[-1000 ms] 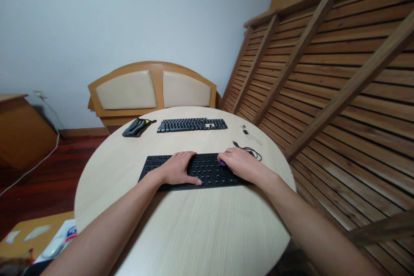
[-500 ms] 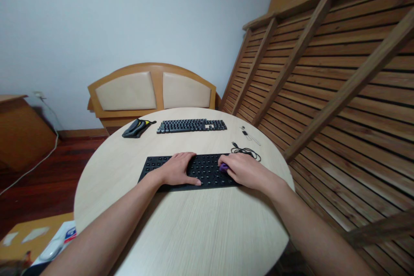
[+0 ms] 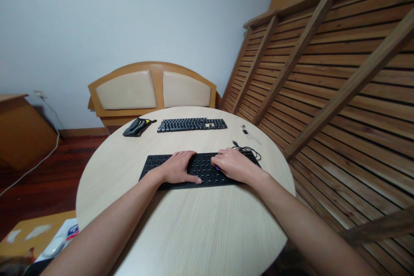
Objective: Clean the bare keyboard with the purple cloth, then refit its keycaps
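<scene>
At the far left, an orange-brown wooden cabinet (image 3: 24, 127) stands against the pale wall (image 3: 136, 13), and a thin white cord (image 3: 48, 154) trails down from a socket to the dark red wooden floor (image 3: 77, 148). Below, at the lower left, lies a tan cardboard piece (image 3: 39, 229) with whitish patches, beside a white packet with blue and red print (image 3: 66, 229).

A round table with a pale wood-grain top (image 3: 184, 228) fills the middle. On its far left part rests a dark grey and black pouch-like item with yellow accents (image 3: 137, 127). Nearer, the left hand (image 3: 176, 167) lies spread over a black rectangular keyboard body with rows of small exposed switches (image 3: 203, 164); its fingers reach the far edge and its thumb touches near the front edge, the hand unclenched. The keyboard body lies flat, lengthwise across the table. Beyond it, well apart, dark keycaps (image 3: 181, 125) sit in a keyboard-shaped block, with a pale gap toward the right; behind the table stands a wooden headboard with two cream padded panels (image 3: 129, 90).

The right hand (image 3: 236, 164), over the right half of the keyboard body, has its fingers curled around a small purple object (image 3: 217, 167), mostly hidden. Just past that hand lies a coiled black cable with a plug (image 3: 258, 154), and farther back a thin wire tool with a black middle (image 3: 246, 133). At the far right leans a large brown slatted wooden frame (image 3: 323, 69).
</scene>
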`<state>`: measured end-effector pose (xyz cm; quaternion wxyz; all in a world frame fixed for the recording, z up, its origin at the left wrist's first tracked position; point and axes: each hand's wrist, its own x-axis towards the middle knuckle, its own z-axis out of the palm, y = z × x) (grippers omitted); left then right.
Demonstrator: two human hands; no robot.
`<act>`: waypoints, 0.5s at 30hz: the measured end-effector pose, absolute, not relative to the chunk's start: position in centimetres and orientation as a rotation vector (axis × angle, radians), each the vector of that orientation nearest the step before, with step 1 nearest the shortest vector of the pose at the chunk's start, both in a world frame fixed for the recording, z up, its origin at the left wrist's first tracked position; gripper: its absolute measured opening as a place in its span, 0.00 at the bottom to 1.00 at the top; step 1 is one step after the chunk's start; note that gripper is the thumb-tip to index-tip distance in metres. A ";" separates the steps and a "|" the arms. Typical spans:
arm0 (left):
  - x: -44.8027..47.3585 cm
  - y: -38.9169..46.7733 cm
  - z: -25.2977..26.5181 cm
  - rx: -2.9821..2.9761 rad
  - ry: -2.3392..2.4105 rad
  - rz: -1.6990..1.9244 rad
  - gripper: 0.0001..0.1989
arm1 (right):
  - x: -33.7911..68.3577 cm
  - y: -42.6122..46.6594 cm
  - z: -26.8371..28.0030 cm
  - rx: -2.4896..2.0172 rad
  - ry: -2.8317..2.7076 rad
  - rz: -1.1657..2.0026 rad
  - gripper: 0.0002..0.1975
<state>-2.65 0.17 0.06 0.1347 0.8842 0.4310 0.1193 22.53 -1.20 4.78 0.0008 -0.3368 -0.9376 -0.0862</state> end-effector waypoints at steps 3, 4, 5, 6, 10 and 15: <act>-2.7 0.2 0.1 2.561 1.252 0.347 0.54 | 22.7 -1.1 5.0 -0.997 -2.963 -0.242 0.08; -2.7 0.2 0.1 2.562 1.253 0.348 0.54 | 22.8 -1.0 5.1 -0.987 -2.964 -0.210 0.08; -2.7 0.2 0.1 2.562 1.254 0.347 0.54 | 23.1 -1.0 5.2 -0.977 -2.959 -0.159 0.09; -2.6 0.2 0.1 2.562 1.255 0.345 0.54 | 23.3 -0.9 5.2 -0.971 -2.944 -0.095 0.09; -2.6 0.3 0.0 2.563 1.254 0.335 0.54 | 24.4 -0.7 5.2 -1.030 -2.785 0.068 0.11; -2.7 0.3 -0.1 2.558 1.255 0.343 0.53 | 24.1 -0.8 4.9 -1.057 -2.791 0.008 0.09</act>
